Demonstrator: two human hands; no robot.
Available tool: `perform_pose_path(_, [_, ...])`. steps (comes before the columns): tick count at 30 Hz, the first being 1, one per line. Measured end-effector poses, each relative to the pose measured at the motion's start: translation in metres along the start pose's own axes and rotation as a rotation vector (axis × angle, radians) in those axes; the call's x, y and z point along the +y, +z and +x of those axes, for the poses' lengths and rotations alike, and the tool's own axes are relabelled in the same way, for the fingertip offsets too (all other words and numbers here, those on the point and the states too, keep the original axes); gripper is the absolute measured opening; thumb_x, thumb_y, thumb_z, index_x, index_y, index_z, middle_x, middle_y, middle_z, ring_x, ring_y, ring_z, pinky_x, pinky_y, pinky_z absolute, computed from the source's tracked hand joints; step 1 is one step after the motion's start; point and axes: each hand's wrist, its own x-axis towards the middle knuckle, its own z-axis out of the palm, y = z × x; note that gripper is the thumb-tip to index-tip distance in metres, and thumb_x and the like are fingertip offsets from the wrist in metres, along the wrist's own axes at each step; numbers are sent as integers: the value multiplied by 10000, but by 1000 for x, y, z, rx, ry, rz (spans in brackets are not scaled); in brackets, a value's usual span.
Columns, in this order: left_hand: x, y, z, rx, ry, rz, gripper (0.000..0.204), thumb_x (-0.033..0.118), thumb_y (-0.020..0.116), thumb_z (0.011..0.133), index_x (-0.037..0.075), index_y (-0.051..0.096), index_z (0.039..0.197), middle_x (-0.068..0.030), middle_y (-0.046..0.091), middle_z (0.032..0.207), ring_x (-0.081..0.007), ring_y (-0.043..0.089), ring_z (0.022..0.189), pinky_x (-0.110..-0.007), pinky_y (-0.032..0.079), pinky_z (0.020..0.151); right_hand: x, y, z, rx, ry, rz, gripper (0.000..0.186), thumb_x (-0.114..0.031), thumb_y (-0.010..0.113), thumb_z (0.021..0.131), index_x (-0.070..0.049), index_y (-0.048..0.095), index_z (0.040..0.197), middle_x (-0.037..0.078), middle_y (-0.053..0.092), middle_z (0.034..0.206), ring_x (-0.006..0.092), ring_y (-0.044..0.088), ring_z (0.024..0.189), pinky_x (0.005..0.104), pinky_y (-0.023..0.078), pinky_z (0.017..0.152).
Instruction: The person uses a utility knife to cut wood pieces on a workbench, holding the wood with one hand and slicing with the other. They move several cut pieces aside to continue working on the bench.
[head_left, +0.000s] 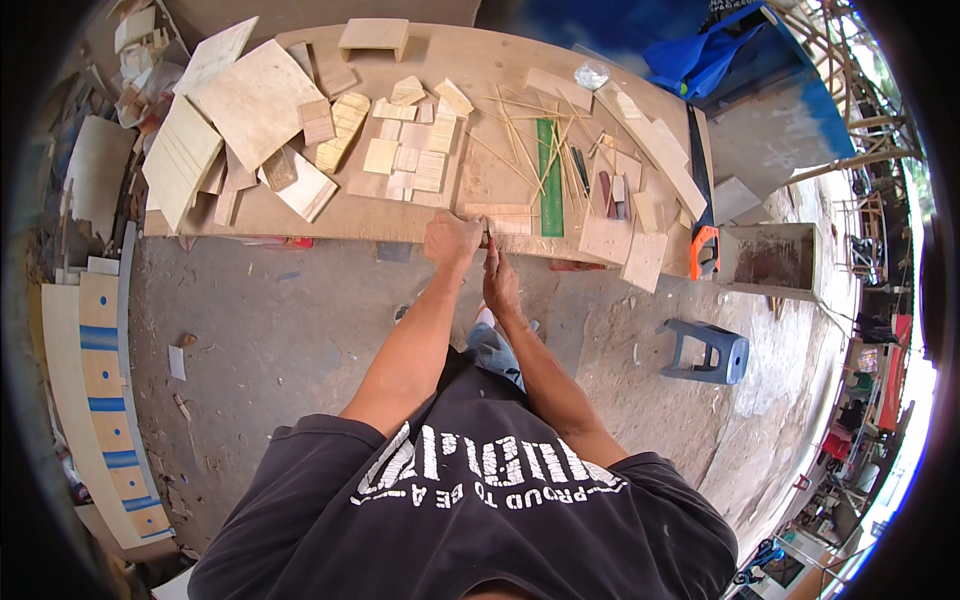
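Observation:
At the front edge of the wooden workbench (360, 220), my left hand (453, 240) is closed, its knuckles resting by the edge. My right hand (501, 283) is just below the edge, fingers pressed together and pointing up. A small dark piece (486, 238) shows between the two hands, too small to name. Right behind them lie thin flat wood strips (500, 217). What the left fingers grip is hidden. Beyond is a board holding several small wood blocks (406, 158). A green ruler (551, 180) lies to the right of the hands.
Plywood sheets (262, 105) are heaped at the bench's left. Thin sticks (512, 140) lie scattered mid-bench. A handsaw with an orange handle (704, 253) sits at the right end. A blue-grey stool (708, 352) stands on the floor, and a long panel with blue bands (100, 380) is at left.

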Motion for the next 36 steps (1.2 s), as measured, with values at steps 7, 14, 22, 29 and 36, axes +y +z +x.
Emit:
perform_pose_path(7, [2,3,2,15,-11,14,575,486,822,739,31,705,1070,-202,712,1096,-369,691,1039,-480,562,861,-10,5,-3,77,3,-16,455,-387,357,1083,12,575,1087,372,628,890,578,581,867,643,429,716])
perform_pose_path(14, [4,-1,0,-14,-11,16,570,484,815,753,28,711,1078,-202,715,1098,-368,694,1040,-478,563,862,-11,2,0,87,-12,-49,444,-373,362,1082,14,565,996,370,621,853,580,576,842,650,416,711])
perform_pose_path(22, [2,-3,2,-36,0,1,590,492,820,750,12,695,1070,-222,710,1094,-396,690,1036,-493,560,858,-18,-4,-1,24,59,-44,490,-401,327,1085,7,592,1144,375,629,921,565,592,912,636,437,755])
perform_pose_path(29, [7,-10,-1,-74,-26,38,605,497,792,776,13,683,1123,-205,711,1121,-360,693,1060,-463,558,892,-40,3,-5,85,163,-17,545,-418,335,1080,34,635,1126,366,639,1016,566,579,972,606,446,828])
perform_pose_path(36, [2,0,8,-39,-9,28,595,502,802,759,17,693,1087,-214,706,1110,-382,695,1034,-479,567,851,-39,4,0,6,244,-86,524,-426,323,1078,13,603,1139,378,637,1003,558,595,984,619,461,808])
